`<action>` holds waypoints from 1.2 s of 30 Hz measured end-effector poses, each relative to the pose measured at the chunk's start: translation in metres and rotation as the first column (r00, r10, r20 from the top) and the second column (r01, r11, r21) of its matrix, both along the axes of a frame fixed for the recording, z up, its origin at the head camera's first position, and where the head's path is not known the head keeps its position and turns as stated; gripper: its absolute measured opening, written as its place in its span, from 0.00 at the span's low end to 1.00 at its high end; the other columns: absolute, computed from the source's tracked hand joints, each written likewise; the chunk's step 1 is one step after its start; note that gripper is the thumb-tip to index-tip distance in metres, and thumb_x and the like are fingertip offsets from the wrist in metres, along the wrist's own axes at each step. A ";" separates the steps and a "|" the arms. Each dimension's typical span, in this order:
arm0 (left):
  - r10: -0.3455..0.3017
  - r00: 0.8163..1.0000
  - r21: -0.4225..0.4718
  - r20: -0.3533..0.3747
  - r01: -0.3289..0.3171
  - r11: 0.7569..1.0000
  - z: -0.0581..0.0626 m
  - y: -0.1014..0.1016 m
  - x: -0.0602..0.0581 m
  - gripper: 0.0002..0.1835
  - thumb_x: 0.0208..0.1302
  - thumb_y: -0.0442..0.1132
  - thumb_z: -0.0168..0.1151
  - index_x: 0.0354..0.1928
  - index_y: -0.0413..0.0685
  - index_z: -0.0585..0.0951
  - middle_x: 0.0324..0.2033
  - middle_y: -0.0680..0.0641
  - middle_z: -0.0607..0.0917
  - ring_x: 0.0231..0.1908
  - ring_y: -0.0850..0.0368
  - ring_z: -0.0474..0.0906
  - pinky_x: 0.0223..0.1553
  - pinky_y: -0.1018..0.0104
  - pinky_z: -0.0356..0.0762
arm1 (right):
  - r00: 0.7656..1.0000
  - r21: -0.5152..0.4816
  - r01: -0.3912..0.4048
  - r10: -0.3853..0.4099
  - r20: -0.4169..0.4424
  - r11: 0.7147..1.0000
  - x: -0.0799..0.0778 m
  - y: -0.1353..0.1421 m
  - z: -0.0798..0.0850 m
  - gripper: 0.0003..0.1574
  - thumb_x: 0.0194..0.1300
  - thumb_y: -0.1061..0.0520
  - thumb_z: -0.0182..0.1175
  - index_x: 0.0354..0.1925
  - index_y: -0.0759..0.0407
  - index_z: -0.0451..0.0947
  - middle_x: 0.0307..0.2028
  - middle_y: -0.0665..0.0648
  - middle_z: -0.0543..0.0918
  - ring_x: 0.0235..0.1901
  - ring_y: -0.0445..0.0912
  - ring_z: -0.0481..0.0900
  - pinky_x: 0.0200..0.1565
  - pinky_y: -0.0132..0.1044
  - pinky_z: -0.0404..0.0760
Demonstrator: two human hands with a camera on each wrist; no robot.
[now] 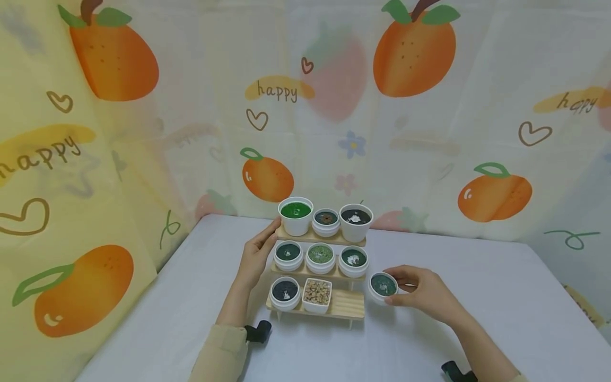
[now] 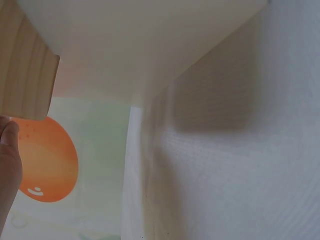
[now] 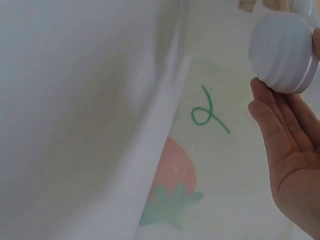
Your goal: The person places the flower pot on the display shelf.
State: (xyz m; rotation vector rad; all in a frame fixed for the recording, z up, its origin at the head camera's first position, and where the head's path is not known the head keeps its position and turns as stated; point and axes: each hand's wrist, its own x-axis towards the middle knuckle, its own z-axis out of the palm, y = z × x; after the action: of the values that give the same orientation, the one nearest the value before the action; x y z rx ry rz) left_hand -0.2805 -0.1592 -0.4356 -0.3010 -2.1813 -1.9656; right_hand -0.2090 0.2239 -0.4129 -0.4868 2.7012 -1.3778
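Observation:
My right hand (image 1: pixel 422 289) pinches a small round white cup (image 3: pixel 282 52) with dark green contents between thumb and fingers. The cup is held just right of the lowest shelf of a three-tier wooden stand (image 1: pixel 347 303). At the stand's left side, my left hand (image 1: pixel 253 254) holds the end of the top shelf. The left wrist view shows fingertips (image 2: pixel 9 134) against a wooden board (image 2: pixel 30 65); the rest of that grip is hidden. On the lowest shelf are a round dark-filled cup (image 1: pixel 285 293) and a square cup of tan bits (image 1: pixel 317 295).
The middle shelf carries a green-filled cup (image 1: pixel 320 258) between two darker ones. On top stand a bright green tub (image 1: pixel 296 216), a small cup (image 1: pixel 326 222) and a dark tub (image 1: pixel 356 222). A white cloth covers the table (image 1: pixel 181 297); a printed curtain (image 1: pixel 334 159) hangs behind.

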 end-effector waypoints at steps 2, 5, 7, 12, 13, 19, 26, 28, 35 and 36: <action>-0.002 1.000 0.003 0.003 0.002 1.000 0.000 0.000 0.000 0.23 0.75 0.43 0.53 0.70 0.54 0.71 0.71 0.55 0.71 0.74 0.60 0.62 0.76 0.64 0.59 | 1.000 -0.013 -0.004 0.004 0.001 1.000 0.003 -0.002 0.001 0.34 0.48 0.46 0.78 0.53 0.54 0.81 0.49 0.54 0.87 0.49 0.47 0.84 0.54 0.37 0.86; -0.001 1.000 0.005 0.002 0.001 1.000 0.000 0.000 0.000 0.23 0.75 0.44 0.53 0.70 0.54 0.71 0.71 0.55 0.71 0.74 0.60 0.62 0.76 0.64 0.59 | 1.000 -0.040 -0.014 0.014 -0.002 0.999 0.008 -0.006 0.001 0.34 0.48 0.47 0.78 0.53 0.55 0.81 0.49 0.54 0.87 0.47 0.44 0.85 0.54 0.36 0.86; -0.001 1.000 0.005 0.001 0.001 1.000 0.000 0.000 0.000 0.23 0.75 0.44 0.53 0.70 0.55 0.71 0.71 0.55 0.71 0.74 0.60 0.62 0.76 0.64 0.59 | 1.000 -0.058 -0.020 0.020 -0.004 0.998 0.010 -0.009 0.000 0.34 0.47 0.48 0.78 0.53 0.56 0.82 0.49 0.55 0.87 0.46 0.41 0.85 0.53 0.35 0.86; 0.002 1.000 0.002 0.003 -0.002 1.000 -0.001 -0.001 -0.001 0.23 0.74 0.45 0.53 0.70 0.55 0.71 0.71 0.56 0.71 0.74 0.61 0.61 0.77 0.64 0.59 | 1.000 -0.090 -0.021 0.021 0.000 0.996 0.014 -0.018 -0.001 0.34 0.46 0.50 0.79 0.52 0.57 0.82 0.48 0.57 0.87 0.45 0.38 0.85 0.52 0.33 0.86; 0.002 1.000 0.002 0.002 -0.002 1.000 -0.001 -0.001 -0.001 0.23 0.75 0.45 0.53 0.70 0.55 0.71 0.71 0.56 0.71 0.74 0.61 0.61 0.77 0.63 0.58 | 1.000 -0.092 -0.018 0.018 0.000 0.996 0.015 -0.020 -0.001 0.34 0.46 0.50 0.79 0.51 0.57 0.82 0.48 0.57 0.88 0.45 0.38 0.85 0.52 0.33 0.86; 0.001 1.000 0.004 0.005 -0.001 1.000 -0.001 -0.001 -0.001 0.23 0.74 0.44 0.54 0.69 0.56 0.72 0.71 0.56 0.71 0.74 0.61 0.62 0.76 0.64 0.59 | 1.000 -0.093 -0.030 0.031 0.006 0.995 0.016 -0.030 -0.001 0.34 0.45 0.50 0.79 0.51 0.57 0.82 0.48 0.57 0.87 0.45 0.39 0.85 0.51 0.31 0.86; -0.006 1.000 0.011 -0.019 0.006 1.000 0.000 0.000 0.001 0.23 0.75 0.43 0.53 0.69 0.51 0.71 0.71 0.53 0.71 0.74 0.60 0.62 0.76 0.65 0.59 | 0.998 -0.127 -0.061 0.063 0.013 0.990 0.016 -0.038 -0.002 0.36 0.45 0.51 0.79 0.52 0.61 0.81 0.49 0.60 0.87 0.45 0.41 0.85 0.51 0.32 0.86; -0.005 1.000 0.010 -0.023 0.006 1.000 0.000 0.000 0.001 0.23 0.75 0.43 0.53 0.69 0.51 0.71 0.71 0.53 0.71 0.74 0.59 0.62 0.76 0.65 0.59 | 0.998 -0.142 -0.059 0.061 0.008 0.988 0.017 -0.040 -0.002 0.35 0.45 0.51 0.79 0.52 0.62 0.81 0.49 0.61 0.87 0.45 0.42 0.86 0.51 0.32 0.87; 0.001 1.000 0.012 -0.027 -0.001 1.000 0.000 0.000 0.001 0.23 0.75 0.42 0.53 0.69 0.51 0.72 0.71 0.53 0.71 0.74 0.59 0.62 0.76 0.65 0.59 | 1.000 -0.134 -0.010 0.010 0.002 0.991 0.017 -0.048 -0.008 0.35 0.43 0.50 0.80 0.49 0.59 0.82 0.48 0.60 0.87 0.46 0.45 0.87 0.50 0.32 0.87; 0.002 1.000 0.009 -0.027 -0.001 1.000 0.000 0.000 0.001 0.23 0.75 0.42 0.53 0.69 0.50 0.71 0.71 0.52 0.71 0.74 0.59 0.62 0.76 0.64 0.59 | 1.000 -0.133 -0.008 0.008 0.001 0.991 0.017 -0.049 -0.009 0.34 0.43 0.50 0.80 0.49 0.59 0.82 0.48 0.60 0.88 0.46 0.45 0.87 0.50 0.32 0.87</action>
State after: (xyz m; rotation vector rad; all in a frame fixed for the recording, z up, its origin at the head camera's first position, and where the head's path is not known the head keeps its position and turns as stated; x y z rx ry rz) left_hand -0.2797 -0.1588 -0.4358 -0.3228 -2.1547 -1.9587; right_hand -0.1919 0.1748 -0.4215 -0.5059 2.6148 -1.5621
